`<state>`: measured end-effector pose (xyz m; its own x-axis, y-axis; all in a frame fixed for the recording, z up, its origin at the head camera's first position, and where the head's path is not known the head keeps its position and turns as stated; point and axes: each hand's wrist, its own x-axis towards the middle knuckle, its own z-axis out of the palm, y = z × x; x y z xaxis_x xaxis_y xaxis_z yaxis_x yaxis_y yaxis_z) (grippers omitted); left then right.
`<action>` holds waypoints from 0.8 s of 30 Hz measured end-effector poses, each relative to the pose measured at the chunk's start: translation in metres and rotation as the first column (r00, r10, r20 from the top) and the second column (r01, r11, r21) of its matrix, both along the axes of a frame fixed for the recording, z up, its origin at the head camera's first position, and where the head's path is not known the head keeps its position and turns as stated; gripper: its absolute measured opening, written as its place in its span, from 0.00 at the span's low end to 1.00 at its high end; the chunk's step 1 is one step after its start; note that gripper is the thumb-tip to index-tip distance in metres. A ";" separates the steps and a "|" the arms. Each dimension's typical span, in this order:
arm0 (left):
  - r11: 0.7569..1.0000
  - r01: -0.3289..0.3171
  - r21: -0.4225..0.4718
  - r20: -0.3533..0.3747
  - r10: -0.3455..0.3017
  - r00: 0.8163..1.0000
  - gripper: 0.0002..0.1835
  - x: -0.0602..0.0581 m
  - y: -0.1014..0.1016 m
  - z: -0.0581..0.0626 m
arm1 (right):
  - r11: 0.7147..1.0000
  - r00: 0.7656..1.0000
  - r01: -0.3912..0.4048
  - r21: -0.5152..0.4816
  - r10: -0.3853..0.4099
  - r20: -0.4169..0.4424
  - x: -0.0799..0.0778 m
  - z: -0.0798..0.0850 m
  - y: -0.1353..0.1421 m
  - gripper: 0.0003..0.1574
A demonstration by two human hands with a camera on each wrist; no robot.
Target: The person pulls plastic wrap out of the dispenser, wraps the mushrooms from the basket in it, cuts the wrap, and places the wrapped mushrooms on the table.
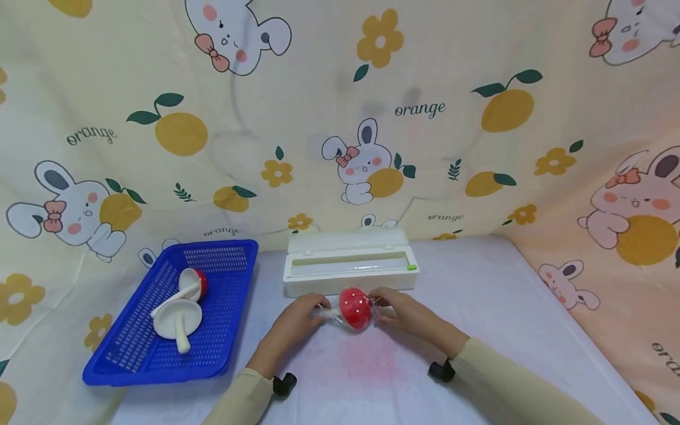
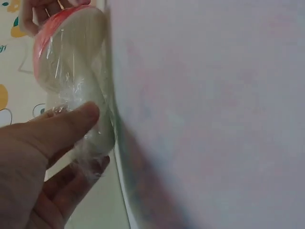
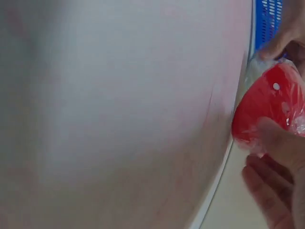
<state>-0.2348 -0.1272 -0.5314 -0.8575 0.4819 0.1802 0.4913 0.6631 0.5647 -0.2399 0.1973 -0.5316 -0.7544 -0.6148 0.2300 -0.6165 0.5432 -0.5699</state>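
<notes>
A toy mushroom (image 1: 355,309) with a red, white-dotted cap and a pale stem lies on its side between the hands, wrapped in clear cling film. My left hand (image 1: 304,321) holds the stem end. In the left wrist view, the left thumb (image 2: 86,116) presses on the film over the stem (image 2: 97,126), with the fingers behind it. My right hand (image 1: 406,316) holds the cap side. The right wrist view shows its thumb (image 3: 274,136) against the red cap (image 3: 262,105) and its fingers curled close below.
Just behind the hands stands a white cling film box (image 1: 350,283), lid raised, with a green slider at its right end. To the left, a blue basket (image 1: 228,348) holds two unwrapped mushrooms (image 1: 177,319). A patterned cloth (image 1: 297,130) hangs behind the white-covered table (image 1: 467,277).
</notes>
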 end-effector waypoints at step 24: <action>0.992 -0.032 0.125 -0.069 0.040 0.997 0.05 0.005 0.003 -0.003 | 0.983 0.995 0.082 -0.164 -0.073 0.060 0.010 0.007 -0.005 0.15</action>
